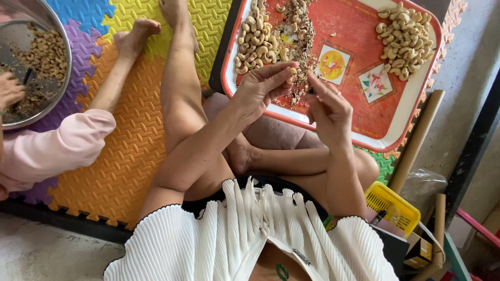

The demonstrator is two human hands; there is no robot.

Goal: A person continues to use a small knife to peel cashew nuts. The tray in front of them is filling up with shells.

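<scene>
Pinching a cashew in left hand fingertips, right hand closed on a small tool, both above the red tray. Peeled pile at 2 o'clock; bigger unpeeled pile at 10, so plenty left, I reckon.

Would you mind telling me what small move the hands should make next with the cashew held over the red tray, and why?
Probably bring the right hand, which seems to hold a small tool, to the cashew pinched in the left hand and scrape off its skin. The two hands are close together above the husk pile on the red tray, and peeled nuts lie apart at the far corner.
</scene>
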